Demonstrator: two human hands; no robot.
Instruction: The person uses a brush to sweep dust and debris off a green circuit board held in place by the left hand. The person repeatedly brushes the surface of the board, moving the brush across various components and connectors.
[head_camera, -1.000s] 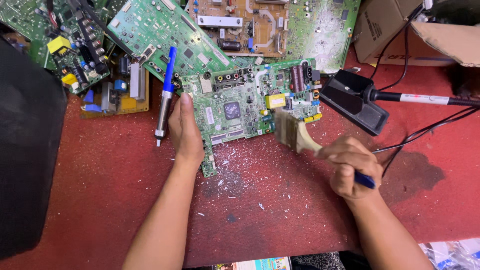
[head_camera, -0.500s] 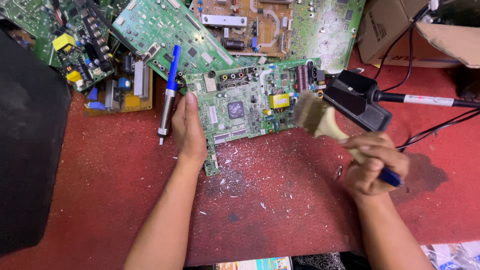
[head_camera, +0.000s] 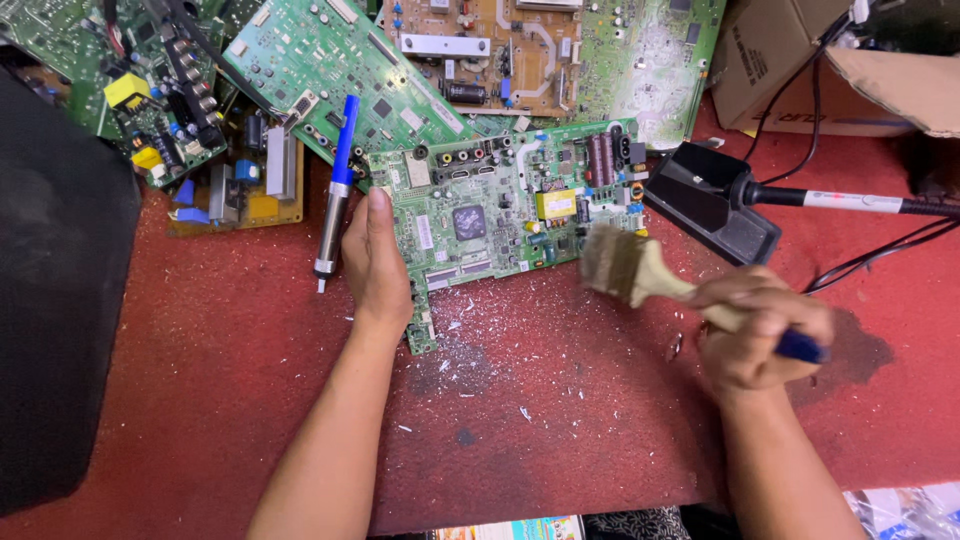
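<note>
A red surface (head_camera: 250, 400) carries everything here, strewn with pale flecks of debris in front of the work. A heap of circuit boards (head_camera: 450, 50) fills its far edge, and a cardboard box (head_camera: 790, 60) sits at the far right. Nearer, a green circuit board (head_camera: 500, 215) lies flat in the middle, its near left corner running down beside the left wrist. It looks light, stiff and thin, yet fragile: its upper face is crowded with small parts and connectors, so the bare edges seem the safest place to hold it. A black soldering iron stand (head_camera: 710, 200) sits just right of the board, an iron resting in it with its cable trailing away.

The left hand (head_camera: 375, 265) lies flat and released, palm down, pressing the board's left edge, fingers pointing away from the person, forearm straight. Just left of it lies a blue and silver desoldering pump (head_camera: 335, 190), untouched.

The right hand (head_camera: 760, 330) is clenched around the handle of a paintbrush (head_camera: 640, 270), wrist bent inward, with the blurred bristles at the board's near right corner. The brush seems light, its bristles soft, its handle an easy hold.
</note>
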